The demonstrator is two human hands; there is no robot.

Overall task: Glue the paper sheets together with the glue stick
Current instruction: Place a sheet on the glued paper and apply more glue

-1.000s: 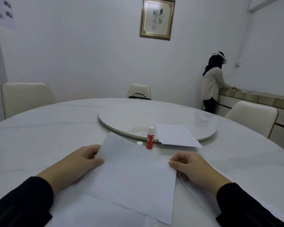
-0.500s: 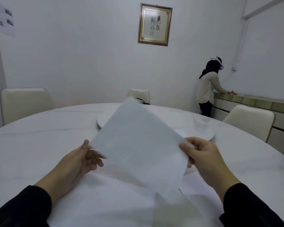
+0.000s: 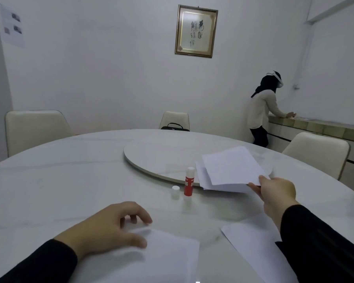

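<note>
My right hand pinches the near corner of a white paper sheet that lies over a small pile of sheets on the turntable's rim. A red glue stick stands upright with its white tip exposed, just left of the pile. Its white cap stands beside it on the table. My left hand hovers with loosely curled fingers over the top edge of another white sheet near me, holding nothing. One more sheet lies under my right forearm.
The round white marble table carries a raised turntable in its middle. Cream chairs stand at the left, far side and right. A person stands at a counter at the back right.
Both hands lifted a sheet off the near pile; the right hand has carried it away to the pile by the turntable. My left hand let go and came down over the near sheet.
</note>
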